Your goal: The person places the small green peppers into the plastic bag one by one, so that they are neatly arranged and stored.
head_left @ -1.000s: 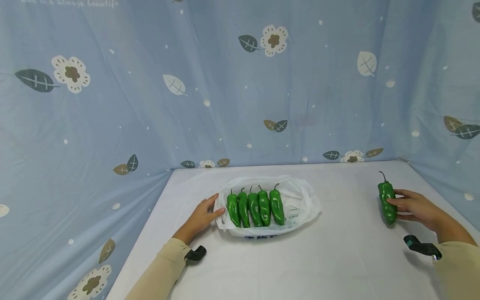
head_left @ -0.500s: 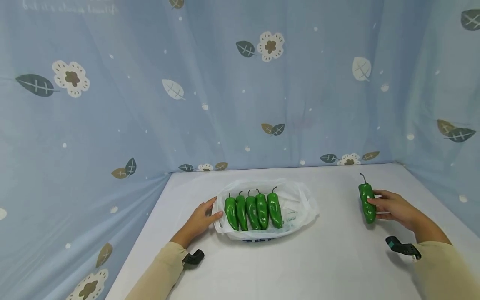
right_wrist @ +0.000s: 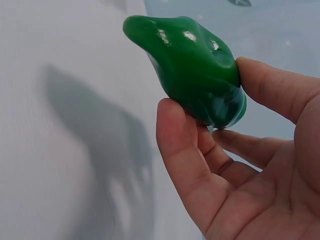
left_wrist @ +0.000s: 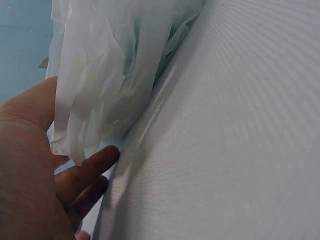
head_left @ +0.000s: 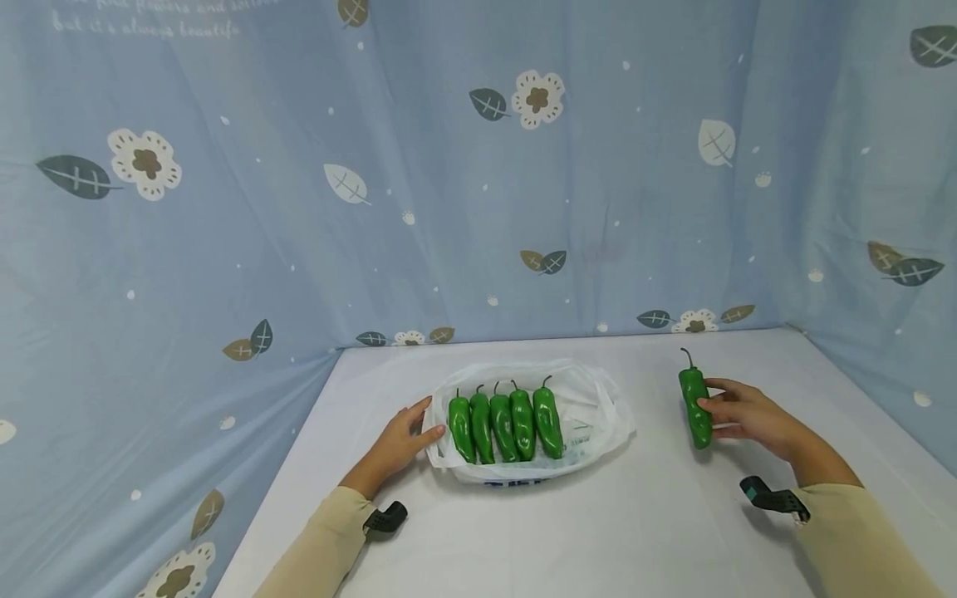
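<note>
In the head view, a white plastic bag (head_left: 607, 415) lies with its mouth spread wide, several green chili peppers (head_left: 503, 428) side by side inside it. My left hand (head_left: 396, 440) holds the bag's left rim; the left wrist view shows the thumb within the crumpled plastic bag (left_wrist: 105, 75) and fingers beneath. To the right of the bag, my right hand (head_left: 751, 421) grips a single green chili pepper (head_left: 695, 409) by its side, stem pointing away. Up close in the right wrist view, thumb and fingertips pinch the glossy pepper (right_wrist: 190, 62) above the white cloth.
A white cloth (head_left: 598, 540) covers the table. Behind and on both sides hangs a blue curtain (head_left: 434, 208) printed with flowers and leaves. Black wrist mounts (head_left: 387, 517) stick out from both beige sleeves.
My right hand has carried the pepper leftward, closer to the bag. The left hand stays at the bag's rim, and the head view has tilted slightly up.
</note>
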`<action>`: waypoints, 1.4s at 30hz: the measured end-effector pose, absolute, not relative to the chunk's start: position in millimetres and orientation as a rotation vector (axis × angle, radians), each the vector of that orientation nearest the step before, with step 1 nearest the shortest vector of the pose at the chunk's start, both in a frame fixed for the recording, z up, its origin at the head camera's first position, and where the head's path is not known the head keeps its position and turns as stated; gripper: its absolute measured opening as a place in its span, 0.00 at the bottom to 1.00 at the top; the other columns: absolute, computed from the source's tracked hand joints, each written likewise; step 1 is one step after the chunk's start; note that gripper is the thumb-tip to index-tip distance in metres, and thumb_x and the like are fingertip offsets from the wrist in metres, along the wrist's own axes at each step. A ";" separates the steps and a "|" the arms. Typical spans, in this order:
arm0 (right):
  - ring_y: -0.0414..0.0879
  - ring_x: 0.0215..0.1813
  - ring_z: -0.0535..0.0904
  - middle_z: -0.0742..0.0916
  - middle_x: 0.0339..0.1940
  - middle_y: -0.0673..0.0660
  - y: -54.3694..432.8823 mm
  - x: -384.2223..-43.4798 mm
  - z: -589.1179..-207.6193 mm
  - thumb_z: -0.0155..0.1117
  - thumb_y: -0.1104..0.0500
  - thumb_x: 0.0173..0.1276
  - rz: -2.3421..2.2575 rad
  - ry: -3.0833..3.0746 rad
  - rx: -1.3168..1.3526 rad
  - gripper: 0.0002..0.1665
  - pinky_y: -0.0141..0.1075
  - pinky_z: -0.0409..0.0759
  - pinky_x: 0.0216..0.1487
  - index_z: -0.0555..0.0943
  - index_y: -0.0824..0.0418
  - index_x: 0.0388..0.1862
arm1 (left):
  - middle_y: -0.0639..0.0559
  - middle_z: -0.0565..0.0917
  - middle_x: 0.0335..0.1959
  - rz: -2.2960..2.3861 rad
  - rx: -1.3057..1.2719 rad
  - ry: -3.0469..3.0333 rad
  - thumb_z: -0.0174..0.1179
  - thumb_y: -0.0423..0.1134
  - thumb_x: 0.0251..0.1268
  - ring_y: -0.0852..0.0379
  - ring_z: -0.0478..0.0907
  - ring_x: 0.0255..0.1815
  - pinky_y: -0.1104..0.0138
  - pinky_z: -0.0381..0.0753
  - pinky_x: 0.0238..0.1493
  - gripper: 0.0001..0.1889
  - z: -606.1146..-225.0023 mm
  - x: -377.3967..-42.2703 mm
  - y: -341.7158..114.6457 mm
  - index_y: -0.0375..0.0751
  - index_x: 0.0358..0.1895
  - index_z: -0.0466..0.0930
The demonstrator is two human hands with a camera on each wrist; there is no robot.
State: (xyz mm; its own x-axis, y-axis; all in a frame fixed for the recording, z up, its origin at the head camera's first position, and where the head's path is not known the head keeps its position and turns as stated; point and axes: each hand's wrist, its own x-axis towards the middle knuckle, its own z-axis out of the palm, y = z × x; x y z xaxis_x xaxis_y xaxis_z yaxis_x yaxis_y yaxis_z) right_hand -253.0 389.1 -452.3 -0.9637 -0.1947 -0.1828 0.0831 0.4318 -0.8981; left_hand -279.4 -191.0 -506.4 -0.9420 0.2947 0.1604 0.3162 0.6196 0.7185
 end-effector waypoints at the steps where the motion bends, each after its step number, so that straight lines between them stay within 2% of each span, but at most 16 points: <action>1: 0.54 0.50 0.78 0.69 0.60 0.77 386.1 -253.4 -451.7 0.59 0.49 0.73 -1.549 2.427 -0.103 0.50 0.46 0.83 0.47 0.44 0.76 0.75 | 0.40 0.67 0.70 -1.250 -0.537 -2.796 0.61 0.56 0.65 0.37 0.54 0.73 0.47 0.39 0.73 0.39 -506.1 -279.7 -190.9 0.39 0.74 0.62; 8: 0.54 0.50 0.78 0.69 0.59 0.76 366.2 -255.2 -448.3 0.60 0.51 0.73 -1.578 2.403 -0.155 0.48 0.47 0.83 0.46 0.47 0.75 0.75 | 0.41 0.67 0.70 -1.235 -0.573 -2.773 0.61 0.55 0.66 0.40 0.58 0.72 0.47 0.40 0.73 0.38 -506.1 -281.0 -189.8 0.39 0.73 0.62; 20: 0.53 0.48 0.79 0.73 0.54 0.70 335.5 -253.6 -436.4 0.62 0.50 0.71 -1.549 2.382 -0.227 0.47 0.47 0.83 0.46 0.50 0.72 0.75 | 0.41 0.68 0.70 -1.229 -0.589 -2.773 0.61 0.56 0.65 0.39 0.58 0.72 0.47 0.40 0.73 0.39 -507.7 -280.2 -191.3 0.39 0.73 0.63; 42: 0.53 0.45 0.80 0.75 0.50 0.67 290.0 -250.1 -430.6 0.63 0.52 0.71 -1.552 2.278 -0.375 0.45 0.46 0.83 0.44 0.53 0.71 0.75 | 0.41 0.67 0.70 -1.246 -0.519 -2.811 0.60 0.58 0.65 0.34 0.51 0.74 0.45 0.40 0.72 0.39 -505.4 -279.6 -190.7 0.41 0.74 0.62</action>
